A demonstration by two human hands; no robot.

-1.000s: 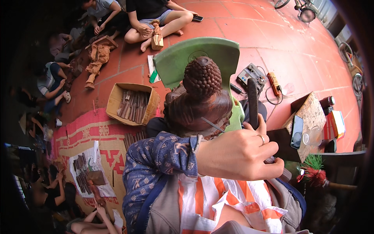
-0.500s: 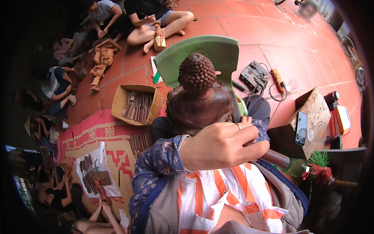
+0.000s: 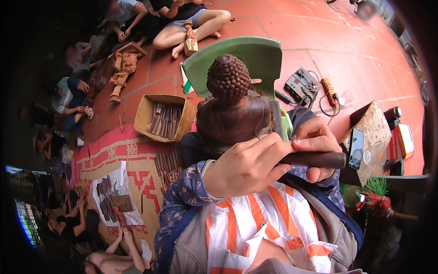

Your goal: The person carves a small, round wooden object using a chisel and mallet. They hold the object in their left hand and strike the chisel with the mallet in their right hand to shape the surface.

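My left hand (image 3: 251,162), with a ring on one finger, is closed round a carving chisel (image 3: 317,160). The chisel's dark wooden handle sticks out to the right; its blade end is hidden under my hand. Behind the handle, my right hand (image 3: 321,137) is closed, its pinched fingertips meeting the left ones. What lies in that pinch is too small to make out. Just beyond my hands stands a dark brown carved wooden figure (image 3: 232,114) with a knobbed head, its back toward me. A green plastic chair (image 3: 260,48) holds it up between my knees.
Left of the figure, a cardboard box (image 3: 182,123) contains several chisels. More tools lie on a patterned mat (image 3: 109,150). To the right are a control box (image 3: 301,82), a power strip (image 3: 327,86) and a board (image 3: 369,137) bearing a phone. Other people sit along the left.
My right hand has come out from behind the left into view on the right. The chisel handle has swung up from slanting down-right to nearly level.
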